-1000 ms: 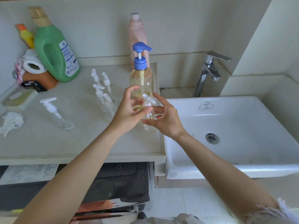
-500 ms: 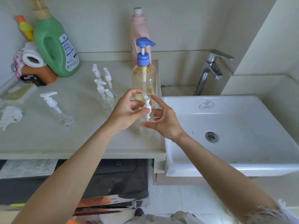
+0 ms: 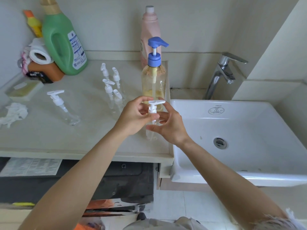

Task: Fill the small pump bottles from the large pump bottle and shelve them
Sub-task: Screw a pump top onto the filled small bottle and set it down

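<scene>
- Far left edge of the counter (image 3: pixel 86 140): crumpled white tissue (image 3: pixel 14 113), a flat soap box (image 3: pixel 25 90) behind it.
- Far left corner: toilet roll (image 3: pixel 39 55) on an orange container (image 3: pixel 48 70), small yellow bottle (image 3: pixel 34 24) behind, big green detergent jug (image 3: pixel 64 45) upright beside them.
- One small pump bottle (image 3: pixel 62 107), clear, white pump on, lies on its side mid-left of the counter, well apart from the rest.
- Cluster of small pump bottles (image 3: pixel 113 87) stands upright at counter centre, white pumps on. Looks like four; contents unclear.
- My left hand (image 3: pixel 134 115): fingers curled, pinching the white pump collar of the small bottle in hand (image 3: pixel 152 128).
- That bottle stands upright at the near right part of the counter, just in front of the large pump bottle (image 3: pixel 153 80). Clear body, a little yellowish liquid at the bottom. Its white pump head (image 3: pixel 156 103) points right.
- My right hand (image 3: pixel 167 125): fingers curved around the bottle body from the right, thumb across the front. Both hands on the same bottle.
- Large pump bottle: upright, blue pump, spout pointing right, yellow liquid roughly a third full. Stands at the right edge of the counter.
- Pink bottle (image 3: pixel 150 34) with white cap stands behind it against the wall.
- Right: white sink (image 3: pixel 240 130), chrome tap (image 3: pixel 222 73) at its far edge, drain (image 3: pixel 220 142) in the basin.
- Below the counter: dark open space, printed sheet (image 3: pixel 31 166) at left.
</scene>
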